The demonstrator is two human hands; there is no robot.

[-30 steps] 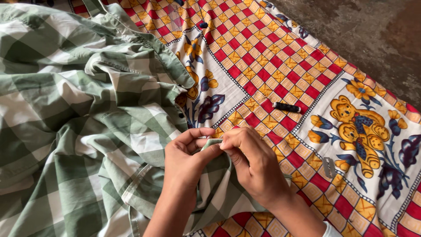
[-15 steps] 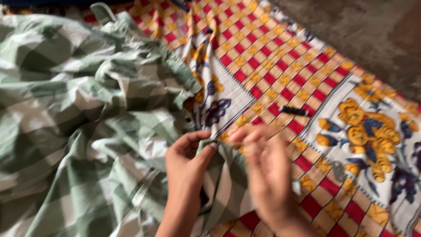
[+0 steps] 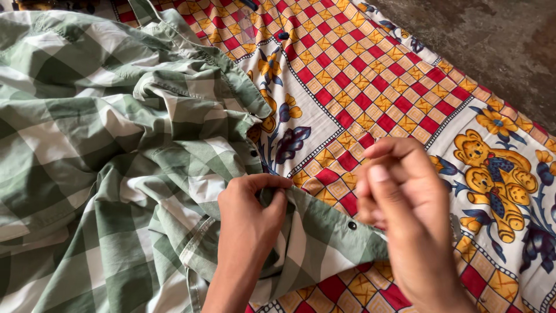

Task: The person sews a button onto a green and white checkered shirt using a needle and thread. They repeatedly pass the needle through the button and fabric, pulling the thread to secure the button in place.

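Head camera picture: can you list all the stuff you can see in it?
checked shirt: one, green and white, crumpled over the left half of the cloth
dark buttons: at least two on the shirt, one on the edge between the hands
patterned cloth: one, red and yellow squares with flowers, spread under everything
teddy bear print: one, yellow, on the cloth at the right
small dark thing: one, on the cloth near the top, too small to tell
floor: grey, bare, top right
left hand: pinching the shirt's edge
right hand: lifted above the cloth, blurred, fingers pinched together; whether it holds anything cannot be told
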